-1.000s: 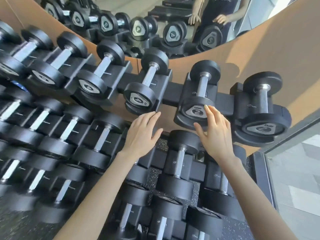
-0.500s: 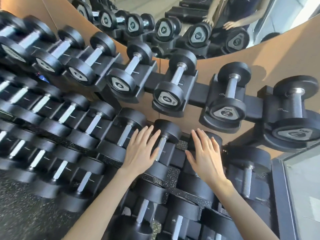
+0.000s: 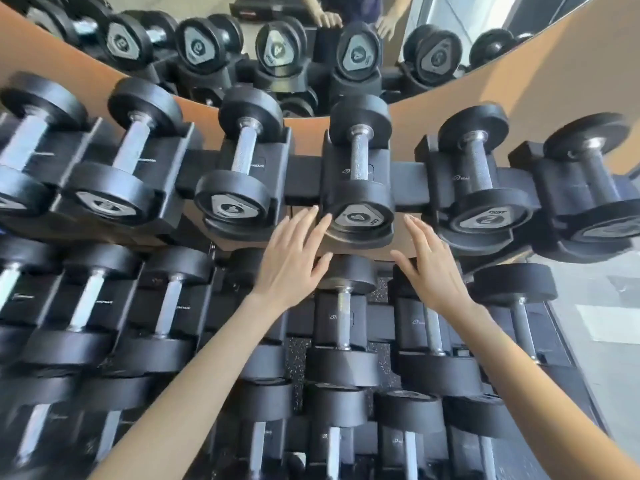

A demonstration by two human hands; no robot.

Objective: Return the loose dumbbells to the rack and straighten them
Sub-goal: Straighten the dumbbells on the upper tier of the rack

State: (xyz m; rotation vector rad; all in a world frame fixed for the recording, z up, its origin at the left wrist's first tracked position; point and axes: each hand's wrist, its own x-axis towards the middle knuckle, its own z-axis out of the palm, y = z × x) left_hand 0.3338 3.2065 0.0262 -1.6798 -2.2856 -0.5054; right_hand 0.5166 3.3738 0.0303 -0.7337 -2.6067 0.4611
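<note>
A black dumbbell rack holds three tiers of black rubber dumbbells with steel handles. On the top tier, a small dumbbell lies in its cradle straight ahead. My left hand is open, fingers straight, its fingertips at the left edge of that dumbbell's near head. My right hand is open too, fingers straight, just right of and below the same head, not touching it. Both hands hold nothing. A middle-tier dumbbell sits between my wrists.
More top-tier dumbbells sit left and right of the central one. A mirror above the orange wall band reflects the rack and a person's hands. Grey floor lies to the right of the rack.
Both hands rose from the middle tier to either side of a top-tier dumbbell's near head. The view shifted left along the rack and closer in.
</note>
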